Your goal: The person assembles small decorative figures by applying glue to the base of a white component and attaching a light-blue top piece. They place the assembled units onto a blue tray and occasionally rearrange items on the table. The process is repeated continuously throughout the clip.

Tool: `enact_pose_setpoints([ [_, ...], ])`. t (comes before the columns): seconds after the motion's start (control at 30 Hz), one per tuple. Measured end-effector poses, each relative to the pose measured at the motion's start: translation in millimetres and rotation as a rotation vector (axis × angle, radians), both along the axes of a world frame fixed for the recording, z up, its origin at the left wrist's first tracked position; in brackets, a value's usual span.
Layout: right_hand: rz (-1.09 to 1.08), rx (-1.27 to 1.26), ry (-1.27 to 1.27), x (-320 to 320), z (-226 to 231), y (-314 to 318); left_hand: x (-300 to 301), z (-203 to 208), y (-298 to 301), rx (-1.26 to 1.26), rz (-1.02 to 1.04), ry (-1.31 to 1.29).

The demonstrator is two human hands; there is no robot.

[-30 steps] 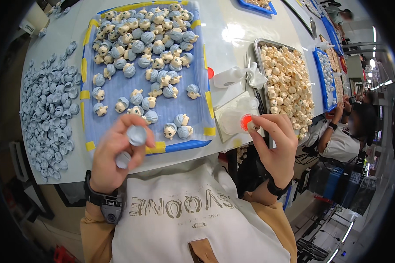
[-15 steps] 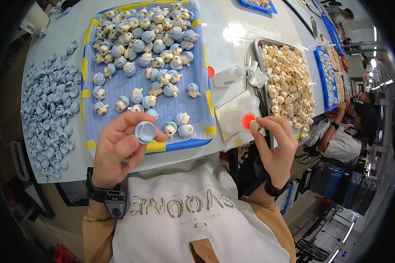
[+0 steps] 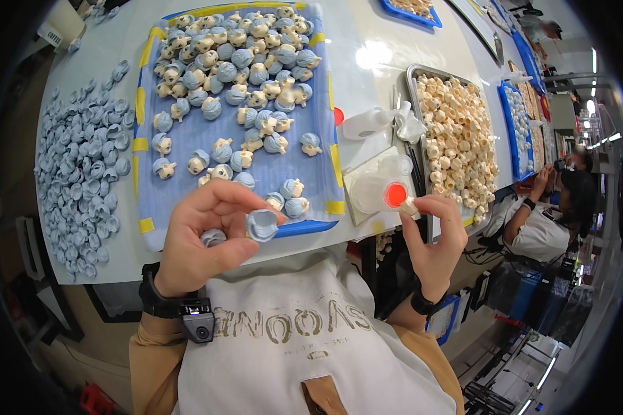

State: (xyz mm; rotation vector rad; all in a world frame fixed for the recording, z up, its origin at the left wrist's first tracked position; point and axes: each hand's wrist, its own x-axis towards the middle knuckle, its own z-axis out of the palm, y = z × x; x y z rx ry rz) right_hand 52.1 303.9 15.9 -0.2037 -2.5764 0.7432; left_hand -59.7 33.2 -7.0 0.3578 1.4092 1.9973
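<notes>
My left hand (image 3: 208,259) pinches a hollow light-blue doll-hair shell (image 3: 262,225), its open side showing, between thumb and fingertips. A second blue shell (image 3: 213,237) is tucked in the curled fingers of that hand. Between thumb and forefinger, my right hand (image 3: 437,238) holds a small cream doll-head piece (image 3: 409,205). That piece is close beside the red round mouth (image 3: 396,195) of a translucent plastic bottle (image 3: 367,188). Behind my left hand lies a blue-lined tray (image 3: 208,126) edged with yellow tape, bearing many blue-haired doll heads (image 3: 242,57).
Loose blue shells (image 3: 83,180) are heaped at the left of the white table. A metal tray (image 3: 414,71) full of cream head pieces (image 3: 457,131) stands at the right. A white bottle (image 3: 367,123) lies near tweezers (image 3: 396,98). A co-worker (image 3: 543,225) sits at far right.
My left hand has moved right with its shell, and the second shell shows more clearly. My right hand has shifted slightly right and down, with the cream piece drawn off the red mouth.
</notes>
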Motion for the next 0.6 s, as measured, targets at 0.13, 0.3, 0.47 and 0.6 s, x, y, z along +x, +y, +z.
enact_pose_setpoints([
  [0.13,0.129,-0.259,0.173,-3,4,-20,4,-3,7,0.024,-0.029,0.091],
  [0.3,0.538,-0.477,0.122,-32,26,-61,7,-1,9,0.031,-0.055,0.139],
  [0.47,0.602,-0.325,0.106,-46,22,-77,4,0,2,0.001,-0.114,0.152],
  [0.6,0.669,-0.257,0.061,-48,22,-73,5,4,1,-0.014,-0.161,-0.032],
])
